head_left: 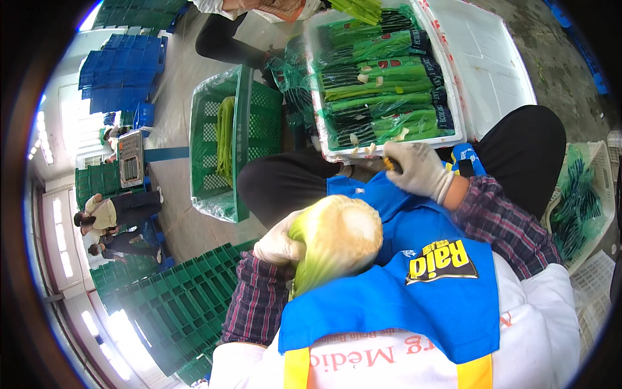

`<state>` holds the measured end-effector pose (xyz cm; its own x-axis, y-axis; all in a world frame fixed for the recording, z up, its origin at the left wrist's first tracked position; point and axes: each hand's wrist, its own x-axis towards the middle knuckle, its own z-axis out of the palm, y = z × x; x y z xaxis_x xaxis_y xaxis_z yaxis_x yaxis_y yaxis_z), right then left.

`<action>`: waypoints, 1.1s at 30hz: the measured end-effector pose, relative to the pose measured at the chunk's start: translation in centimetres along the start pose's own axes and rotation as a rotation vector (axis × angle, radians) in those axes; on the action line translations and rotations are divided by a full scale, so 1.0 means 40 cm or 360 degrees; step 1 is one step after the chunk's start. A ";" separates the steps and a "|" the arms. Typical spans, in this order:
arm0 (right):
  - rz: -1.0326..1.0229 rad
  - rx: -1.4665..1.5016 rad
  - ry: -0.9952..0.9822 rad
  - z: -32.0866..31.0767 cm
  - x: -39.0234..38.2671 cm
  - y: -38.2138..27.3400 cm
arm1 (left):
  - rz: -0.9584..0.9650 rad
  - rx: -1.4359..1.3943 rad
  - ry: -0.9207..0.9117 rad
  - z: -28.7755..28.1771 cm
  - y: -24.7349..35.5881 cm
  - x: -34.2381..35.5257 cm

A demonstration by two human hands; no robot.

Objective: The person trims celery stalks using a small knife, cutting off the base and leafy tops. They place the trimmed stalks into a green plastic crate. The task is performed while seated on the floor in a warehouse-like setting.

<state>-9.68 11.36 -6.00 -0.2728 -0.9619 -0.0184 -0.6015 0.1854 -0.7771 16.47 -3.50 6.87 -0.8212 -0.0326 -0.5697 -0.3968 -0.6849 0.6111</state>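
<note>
- Stacked green crates (175,305): standing on the floor to my left, the largest group near me.
- White foam box (447,140): positioned ahead of my lap, beyond my right hand. Its detached-looking white panel (489,65) lies along the right side. Bagged celery (405,68) fills the interior in rows laid crosswise.
- Green crate (243,142): set ahead and to the left of the foam box, with perforated walls and a clear plastic liner. An unbagged celery bundle (225,139) is inside.
- Pale basket (608,188): located at my right side, containing green plastic bags (576,201).
- Blue apron (376,318): worn on my front, with yellow straps.
- Celery bunch (337,236): held above my lap, left of centre. The pale cut base faces upward and to the right; the stalks slope down to the lower left, partly out of sight.
- Left hand (280,241): gloved and closed around the celery bunch from its left side, below the base.
- Right hand (418,170): gloved, fingers wrapped around a tool, just beside the box's near edge and apart from the celery bunch.
- Tool (391,165): yellow and dark, mostly covered by my fingers.
- Pale scraps (402,134): scattered on the bags and near edge.
</note>
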 end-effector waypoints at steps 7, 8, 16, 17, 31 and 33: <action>-0.0110 0.1337 -0.0387 -0.070 0.018 -0.064 | -0.0081 0.0084 -0.0082 -0.094 -0.010 0.013; -0.0112 0.1598 -0.0593 -0.079 0.019 -0.076 | -0.0097 0.0078 -0.0094 -0.112 -0.009 0.031; 0.0470 0.1441 -0.0876 -0.082 0.072 -0.053 | 0.0208 0.0718 0.0534 -0.089 0.095 0.032; 0.0509 0.1464 -0.0884 -0.078 0.075 -0.052 | 0.0324 0.0791 0.0409 -0.061 0.099 0.000; 0.0348 0.1563 -0.1339 -0.179 -0.007 -0.280 | -0.0175 0.0406 0.0009 -0.102 0.094 -0.061; 0.0198 0.1275 -0.1510 -0.193 -0.022 -0.275 | -0.0172 0.0422 -0.0124 -0.099 0.040 -0.070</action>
<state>-8.63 11.71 7.43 0.5545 -0.7736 -0.3066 0.1066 0.4315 -0.8958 19.77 -7.39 7.28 -0.7932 0.0931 -0.6018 -0.5686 -0.4671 0.6772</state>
